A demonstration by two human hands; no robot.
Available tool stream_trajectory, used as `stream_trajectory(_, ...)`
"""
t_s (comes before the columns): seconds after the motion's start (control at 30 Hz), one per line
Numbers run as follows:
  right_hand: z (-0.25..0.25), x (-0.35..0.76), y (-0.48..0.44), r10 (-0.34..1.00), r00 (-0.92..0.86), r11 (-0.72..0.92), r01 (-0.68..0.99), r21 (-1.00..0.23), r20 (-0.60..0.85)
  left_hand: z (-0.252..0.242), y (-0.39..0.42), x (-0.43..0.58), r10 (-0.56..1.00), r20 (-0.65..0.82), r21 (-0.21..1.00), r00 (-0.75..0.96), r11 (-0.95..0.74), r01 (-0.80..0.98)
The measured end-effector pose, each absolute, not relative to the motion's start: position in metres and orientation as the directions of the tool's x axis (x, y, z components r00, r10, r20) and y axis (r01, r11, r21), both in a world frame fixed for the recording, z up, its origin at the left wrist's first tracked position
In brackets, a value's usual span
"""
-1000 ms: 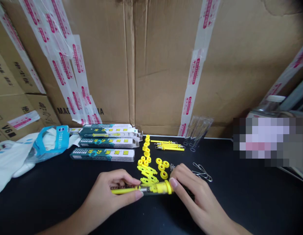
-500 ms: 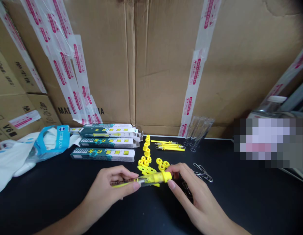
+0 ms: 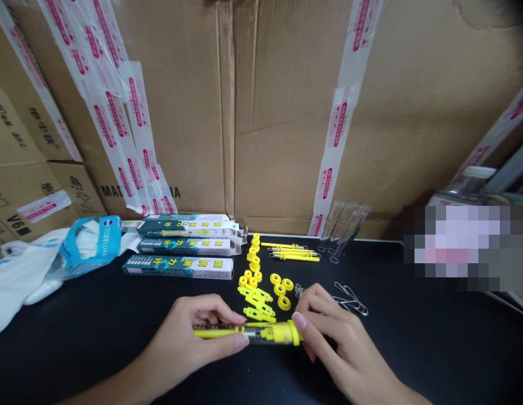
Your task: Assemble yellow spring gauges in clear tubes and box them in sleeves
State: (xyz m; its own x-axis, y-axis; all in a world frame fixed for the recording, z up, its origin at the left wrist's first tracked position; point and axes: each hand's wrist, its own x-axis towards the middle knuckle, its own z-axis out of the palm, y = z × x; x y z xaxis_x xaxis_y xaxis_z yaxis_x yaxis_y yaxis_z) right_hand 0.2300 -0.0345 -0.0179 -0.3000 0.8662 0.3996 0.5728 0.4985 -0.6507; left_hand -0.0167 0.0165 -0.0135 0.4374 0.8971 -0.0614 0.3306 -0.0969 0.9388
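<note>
My left hand (image 3: pixel 189 332) and my right hand (image 3: pixel 332 337) both grip a yellow-and-clear plastic tube assembly (image 3: pixel 261 333), held level just above the black table (image 3: pixel 413 360). Its clear middle shows a dark inside, and a yellow collar sits at its right end, against my right fingers. Just behind my hands lie flat yellow plastic pieces (image 3: pixel 256 301) and yellow plastic rings (image 3: pixel 280 287). A small metal spring (image 3: pixel 299 290) sits by my right fingertips, partly hidden.
Yellow rods (image 3: pixel 290 251), clear tubes (image 3: pixel 343 230), wire clips (image 3: pixel 349 299) and printed boxes (image 3: pixel 177 266) lie along the table's back. A white plastic bag (image 3: pixel 20 270) lies left, a blue-labelled packet (image 3: pixel 88 247) on it. Taped cardboard cartons (image 3: pixel 286 112) wall the back.
The tube assembly has dropped from a slight rightward upward tilt to nearly level, moving toward me. Both hands went down with it, still holding it.
</note>
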Motion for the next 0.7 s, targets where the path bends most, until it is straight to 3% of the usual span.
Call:
stream_trajectory(0.3,-0.023,0.230,-0.034,0.900,-0.215,0.429,0.583,-0.689,0.379,-0.010,0.020,-0.017,0.927,-0.092,0.940,0.364,-0.040,0.339)
stream_trajectory(0.53,-0.029,0.233,-0.031,0.872,-0.209,0.481,0.541,-0.690,0.443,-0.007,0.020,-0.017,0.924,-0.120,0.928,0.362,-0.025,0.372)
stream_trajectory(0.7,-0.031,0.233,-0.033,0.937,-0.141,0.349,0.401,-0.847,0.320,-0.010,0.021,-0.019,0.915,-0.088,0.936,0.395,-0.061,0.348)
